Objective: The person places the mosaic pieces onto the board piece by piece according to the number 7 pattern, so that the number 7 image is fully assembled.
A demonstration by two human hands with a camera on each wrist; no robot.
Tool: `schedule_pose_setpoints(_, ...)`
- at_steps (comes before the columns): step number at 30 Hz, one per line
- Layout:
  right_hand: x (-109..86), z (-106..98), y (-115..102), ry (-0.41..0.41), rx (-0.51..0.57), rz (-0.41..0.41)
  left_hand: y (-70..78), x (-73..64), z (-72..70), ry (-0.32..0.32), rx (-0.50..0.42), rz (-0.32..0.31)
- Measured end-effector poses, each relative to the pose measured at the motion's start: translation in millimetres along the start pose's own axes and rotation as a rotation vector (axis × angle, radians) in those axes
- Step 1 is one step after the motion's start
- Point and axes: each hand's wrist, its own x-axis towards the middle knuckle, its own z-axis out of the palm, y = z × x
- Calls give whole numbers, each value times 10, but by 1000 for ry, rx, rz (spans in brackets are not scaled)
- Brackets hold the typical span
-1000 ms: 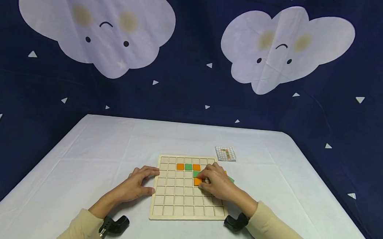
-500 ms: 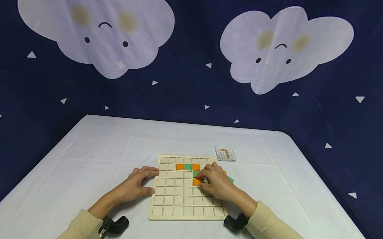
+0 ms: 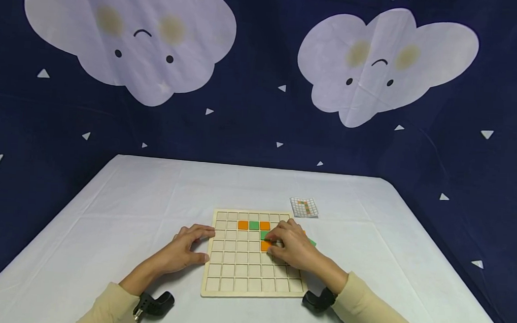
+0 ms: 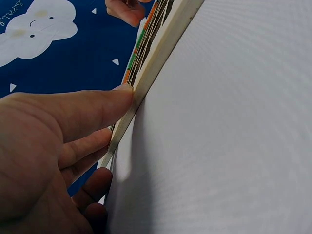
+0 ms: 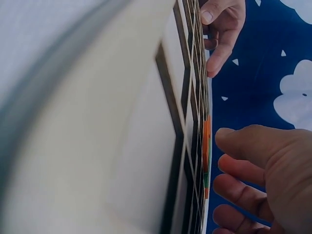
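A wooden grid board lies flat before me. My left hand touches its left edge with extended thumb and fingers; the left wrist view shows the thumb tip against the rim. Set in the grid's cells are an orange tile, a green tile and another orange tile in a row. Below the row's right end come a green tile and a lower orange tile. My right hand is over the board, loosely bent fingertips right by this lower tile and partly hiding it.
Beyond the board's top right corner lies a small pattern card printed with a grid. Part of a loose green tile shows past my right hand, at the board's right side. A white cloth covers the table.
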Motion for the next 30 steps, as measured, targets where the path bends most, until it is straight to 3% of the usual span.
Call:
schedule_pose_setpoints(6, -3, -24, 0, 23, -23, -2, 2, 0, -2, -3, 8, 0)
schedule_pose_setpoints(18, -92, -132, 98, 56, 13, 71, -13, -4, -4, -6, 11, 10)
schedule_pose_setpoints(30, -211, -211, 226, 90, -18, 136, -11, 3, -4, -9, 9, 3)
